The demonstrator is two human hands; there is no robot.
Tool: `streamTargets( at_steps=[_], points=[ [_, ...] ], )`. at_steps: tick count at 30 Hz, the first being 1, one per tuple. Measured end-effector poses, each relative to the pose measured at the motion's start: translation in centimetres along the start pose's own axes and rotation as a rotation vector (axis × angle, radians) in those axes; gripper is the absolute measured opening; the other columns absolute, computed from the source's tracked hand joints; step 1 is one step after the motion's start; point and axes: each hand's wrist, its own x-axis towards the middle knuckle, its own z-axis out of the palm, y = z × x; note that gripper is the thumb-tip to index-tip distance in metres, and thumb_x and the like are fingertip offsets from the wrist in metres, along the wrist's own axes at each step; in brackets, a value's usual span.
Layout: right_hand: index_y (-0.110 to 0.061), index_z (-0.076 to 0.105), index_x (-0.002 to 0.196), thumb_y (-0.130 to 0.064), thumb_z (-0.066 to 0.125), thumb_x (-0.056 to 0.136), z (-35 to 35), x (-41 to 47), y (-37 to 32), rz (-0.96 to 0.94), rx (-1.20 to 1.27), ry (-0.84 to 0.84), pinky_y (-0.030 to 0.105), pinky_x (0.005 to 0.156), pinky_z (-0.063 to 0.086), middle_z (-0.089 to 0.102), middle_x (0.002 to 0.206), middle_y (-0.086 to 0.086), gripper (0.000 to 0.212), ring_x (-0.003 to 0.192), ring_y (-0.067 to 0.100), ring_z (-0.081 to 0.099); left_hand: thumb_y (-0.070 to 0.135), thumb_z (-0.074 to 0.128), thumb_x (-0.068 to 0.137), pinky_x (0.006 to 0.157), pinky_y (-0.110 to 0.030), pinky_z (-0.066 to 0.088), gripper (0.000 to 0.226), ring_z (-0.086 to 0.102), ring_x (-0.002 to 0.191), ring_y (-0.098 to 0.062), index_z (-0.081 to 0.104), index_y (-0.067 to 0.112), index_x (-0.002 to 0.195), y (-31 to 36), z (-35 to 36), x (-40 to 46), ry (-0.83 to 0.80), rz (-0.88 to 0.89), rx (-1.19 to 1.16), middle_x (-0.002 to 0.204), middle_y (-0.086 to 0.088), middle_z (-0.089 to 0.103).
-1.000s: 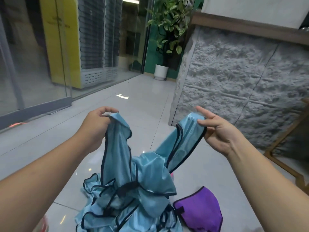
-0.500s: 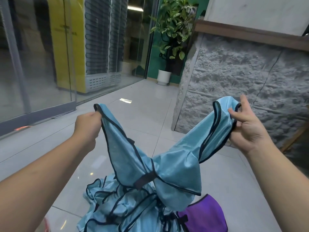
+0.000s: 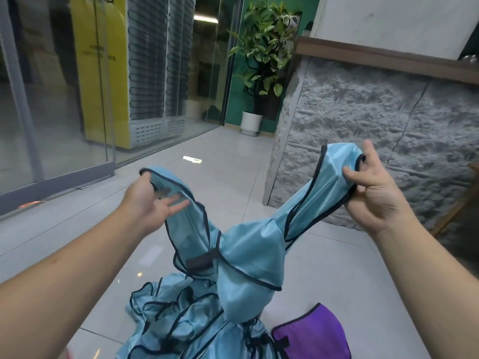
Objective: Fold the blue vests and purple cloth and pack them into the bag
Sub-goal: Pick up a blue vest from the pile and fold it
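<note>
The left hand [image 3: 153, 200] holds one shoulder strap of a blue vest [image 3: 246, 250] with its thumb tucked behind the trim, while its fingers [image 3: 176, 203] lie spread and nearly straight under the mesh. That hold looks loose, and the slippery fabric could slide off. The right hand [image 3: 373, 187] pinches the other strap firmly, thumb and curled fingers bunching it. The vest hangs between them, lifted clear but twisted, its lower part sagging toward the pile of blue vests [image 3: 181, 322] on the tiled floor [image 3: 233, 177]. Dark straps run through that pile, so the raised vest may snag and drag others up with it. The purple cloth [image 3: 313, 332] lies just beside the pile, touching it, and could be pulled along. No bag shows in view.
</note>
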Motion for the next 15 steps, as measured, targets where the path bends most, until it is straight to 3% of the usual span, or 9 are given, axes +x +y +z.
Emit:
streamTargets(
  at_steps=[4, 6, 9, 12, 15],
  points=[
    [-0.036, 0.016, 0.165, 0.023, 0.043, 0.095, 1.3, -0.6, 1.0, 0.059, -0.061, -0.073, 0.034, 0.082, 0.063, 0.047, 0.159, -0.008, 0.096, 0.115, 0.014, 0.072, 0.023, 0.047, 0.11, 0.098, -0.056, 0.056, 0.052, 0.066, 0.112, -0.045, 0.03, 0.015, 0.158, -3.7, 0.5, -1.3, 0.002, -0.018, 0.347, 0.144, -0.021, 0.043],
    [-0.037, 0.016, 0.166, 0.025, 0.043, 0.094, 2.0, -0.8, 1.7, 0.085, -0.078, -0.104, 0.036, 0.092, 0.06, 0.049, 0.158, -0.007, 0.098, 0.122, 0.019, 0.069, 0.023, 0.056, 0.107, 0.102, -0.055, 0.055, 0.062, 0.069, 0.11, -0.04, 0.026, 0.026, 0.161, -5.3, 1.5, -2.6, -0.067, -0.008, 0.548, 0.14, -0.017, 0.049],
    [-0.036, 0.017, 0.166, 0.026, 0.045, 0.092, 3.2, -1.0, 2.5, 0.102, -0.092, -0.152, 0.039, 0.102, 0.055, 0.055, 0.15, -0.01, 0.101, 0.127, 0.021, 0.066, 0.033, 0.068, 0.1, 0.097, -0.046, 0.06, 0.054, 0.069, 0.108, -0.024, 0.047, 0.023, 0.148, -7.7, 3.8, -4.9, -0.251, 0.052, 0.921, 0.126, -0.004, 0.062],
    [-0.037, 0.018, 0.165, 0.026, 0.045, 0.091, 4.3, -1.2, 3.1, 0.115, -0.089, -0.191, 0.035, 0.092, 0.06, 0.058, 0.144, -0.012, 0.101, 0.127, 0.022, 0.066, 0.051, 0.074, 0.09, 0.089, -0.034, 0.062, 0.055, 0.069, 0.103, -0.015, 0.057, 0.026, 0.137, -10.7, 6.1, -7.7, -0.474, 0.072, 1.198, 0.124, 0.007, 0.065],
    [-0.037, 0.017, 0.165, 0.026, 0.045, 0.091, 5.2, -1.5, 3.1, 0.096, -0.086, -0.212, 0.038, 0.096, 0.057, 0.055, 0.151, -0.01, 0.101, 0.13, 0.025, 0.063, 0.06, 0.075, 0.083, 0.08, -0.031, 0.058, 0.055, 0.068, 0.092, -0.014, 0.061, 0.029, 0.126, -13.6, 6.7, -8.5, -0.518, 0.147, 1.427, 0.112, 0.009, 0.066]
  ],
)
